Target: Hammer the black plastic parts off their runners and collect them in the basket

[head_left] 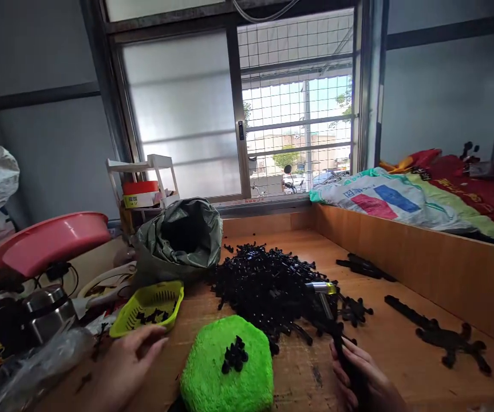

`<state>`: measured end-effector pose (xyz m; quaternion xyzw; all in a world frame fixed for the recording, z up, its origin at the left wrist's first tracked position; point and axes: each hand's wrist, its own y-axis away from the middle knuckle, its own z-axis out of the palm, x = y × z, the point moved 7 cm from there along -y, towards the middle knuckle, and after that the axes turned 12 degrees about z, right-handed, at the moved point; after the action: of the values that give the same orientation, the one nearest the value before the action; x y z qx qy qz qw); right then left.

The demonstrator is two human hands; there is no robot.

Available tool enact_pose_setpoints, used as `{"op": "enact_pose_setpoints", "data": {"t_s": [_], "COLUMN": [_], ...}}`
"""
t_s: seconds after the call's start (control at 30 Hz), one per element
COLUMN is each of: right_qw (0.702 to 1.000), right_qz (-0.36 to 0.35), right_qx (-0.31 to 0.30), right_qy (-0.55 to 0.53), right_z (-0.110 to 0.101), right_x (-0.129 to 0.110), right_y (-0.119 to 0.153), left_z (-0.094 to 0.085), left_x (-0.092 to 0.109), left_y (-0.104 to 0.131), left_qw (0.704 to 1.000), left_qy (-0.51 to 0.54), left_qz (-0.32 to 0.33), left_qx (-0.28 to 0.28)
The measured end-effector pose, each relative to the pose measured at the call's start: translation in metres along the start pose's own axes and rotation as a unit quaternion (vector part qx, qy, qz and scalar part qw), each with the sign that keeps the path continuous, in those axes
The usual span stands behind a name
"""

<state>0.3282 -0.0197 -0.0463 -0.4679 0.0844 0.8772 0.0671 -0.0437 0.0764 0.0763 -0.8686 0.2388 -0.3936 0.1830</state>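
My right hand (pixel 360 372) is wrapped around the black handle of a small hammer (pixel 326 303), whose silver head has a yellow tip and stands over the pile's right edge. My left hand (pixel 133 360) is beside the front of a yellow-green basket (pixel 120 315), fingers curved and thumb apart, with nothing visible between them. A few small black parts lie in that basket. Between my hands sits a bright green fuzzy pad (pixel 212 366) with a little cluster of black parts (pixel 235 355) on top. Behind it spreads a big heap of small black pieces (pixel 264 286).
An open dark green sack (pixel 152 260) stands left of the heap. Larger black branched pieces (pixel 448 337) lie at right, near the wooden side board (pixel 422 243). At left are a pink basin (pixel 58 237), a metal flask (pixel 51 315) and clear plastic (pixel 53 355).
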Motion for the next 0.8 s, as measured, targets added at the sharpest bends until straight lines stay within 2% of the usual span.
{"op": "enact_pose_setpoints", "data": {"t_s": [0.1, 0.17, 0.23, 0.3, 0.33, 0.4, 0.5, 0.67, 0.8], "right_qw": [1.000, 1.000, 1.000, 1.000, 1.000, 0.999, 0.998, 0.999, 0.999], "right_qz": [-0.004, -0.007, -0.008, -0.003, 0.004, 0.015, 0.021, 0.014, 0.008], "right_qx": [0.001, 0.002, -0.005, -0.017, -0.021, -0.033, -0.055, -0.052, -0.034], "right_qy": [-0.005, -0.011, -0.013, -0.013, -0.012, -0.008, -0.002, -0.007, -0.019], "right_z": [-0.001, -0.003, -0.005, -0.007, -0.009, -0.011, -0.012, -0.013, -0.011], "right_x": [-0.001, -0.001, 0.000, 0.002, 0.003, 0.006, 0.008, 0.010, 0.009], "right_y": [0.000, 0.000, -0.001, -0.004, -0.005, -0.008, -0.011, -0.011, -0.007], "left_z": [0.084, 0.136, 0.179, 0.207, 0.215, 0.223, 0.218, 0.183, 0.147], "left_x": [0.064, 0.095, 0.111, 0.114, 0.113, 0.107, 0.100, 0.089, 0.063], "left_y": [-0.052, -0.077, -0.091, -0.097, -0.098, -0.099, -0.105, -0.125, -0.124], "left_qw": [0.983, 0.968, 0.958, 0.955, 0.956, 0.959, 0.967, 0.982, 0.982], "left_qy": [0.042, 0.024, -0.003, -0.011, -0.012, -0.013, 0.002, 0.069, 0.130], "left_qz": [0.161, 0.221, 0.236, 0.231, 0.225, 0.212, 0.195, 0.159, 0.132], "left_qx": [-0.079, -0.119, -0.162, -0.184, -0.188, -0.188, -0.166, -0.072, -0.035]}}
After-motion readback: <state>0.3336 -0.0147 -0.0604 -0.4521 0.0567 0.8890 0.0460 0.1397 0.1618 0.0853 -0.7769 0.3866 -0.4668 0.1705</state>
